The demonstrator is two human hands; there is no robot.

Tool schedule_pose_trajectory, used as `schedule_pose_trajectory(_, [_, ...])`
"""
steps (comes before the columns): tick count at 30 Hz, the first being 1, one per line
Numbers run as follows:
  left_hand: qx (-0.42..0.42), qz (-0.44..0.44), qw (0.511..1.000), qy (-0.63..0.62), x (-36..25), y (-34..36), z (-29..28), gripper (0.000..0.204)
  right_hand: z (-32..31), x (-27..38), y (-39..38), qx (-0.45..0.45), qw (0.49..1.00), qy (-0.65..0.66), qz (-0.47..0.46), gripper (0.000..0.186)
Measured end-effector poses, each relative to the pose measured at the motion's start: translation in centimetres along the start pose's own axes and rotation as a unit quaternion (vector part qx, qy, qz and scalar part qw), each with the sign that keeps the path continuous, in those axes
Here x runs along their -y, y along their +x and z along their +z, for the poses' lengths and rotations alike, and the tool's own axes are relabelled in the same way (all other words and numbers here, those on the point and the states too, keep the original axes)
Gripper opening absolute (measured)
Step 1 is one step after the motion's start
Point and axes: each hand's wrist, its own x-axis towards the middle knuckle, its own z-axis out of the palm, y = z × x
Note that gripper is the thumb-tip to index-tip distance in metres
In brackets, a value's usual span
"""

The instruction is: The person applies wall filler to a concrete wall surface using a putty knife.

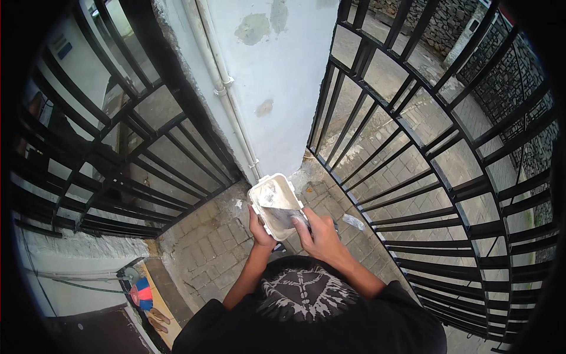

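Observation:
A white rectangular plastic tub is held in front of my chest, its open top toward me. My left hand wraps round its left side and lower corner from below. Inside lies a whitish paste or powder, mostly at the far end. My right hand grips a thin grey flat scraper, which reaches into the tub with its straight edge against the white stuff. Its lower part is covered by my right thumb and fingers.
A white wall pillar with patchy grey spots and pipes stands ahead. Black barred gates flank it. A clear plastic wrapper lies on the paving. Sandals and a red-and-blue item are lower left.

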Motion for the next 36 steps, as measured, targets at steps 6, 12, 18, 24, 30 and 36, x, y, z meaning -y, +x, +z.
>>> schedule_pose_trajectory(6, [0.163,0.01,0.986,-0.016,-0.1,0.6,-1.8,0.063,-1.1,-2.7,1.0,-0.057,0.995,0.066,0.054,0.022])
schedule_pose_trajectory(12, [0.026,0.024,0.999,0.029,0.2,0.0,0.0,0.06,-4.2,1.5,-0.2,-0.075,0.994,0.063,0.057,0.013])
schedule_pose_trajectory(18, [-0.002,0.038,0.999,0.017,0.7,-0.1,0.6,0.066,-3.9,1.9,-0.7,-0.137,0.978,-0.013,-0.158,0.008])
schedule_pose_trajectory(24, [-0.014,0.028,0.999,0.013,0.4,-0.6,2.2,0.074,-2.2,-0.6,-1.8,-0.105,0.991,0.074,0.041,0.02])
schedule_pose_trajectory(30, [0.014,-0.011,1.0,0.003,0.8,-1.2,1.3,0.07,-1.1,-2.8,-1.0,-0.102,0.941,0.249,0.207,0.024])
schedule_pose_trajectory(36, [0.069,-0.068,0.995,0.028,1.4,-1.2,-0.3,0.065,-3.5,-2.9,0.3,-0.1,0.972,0.122,0.176,0.023])
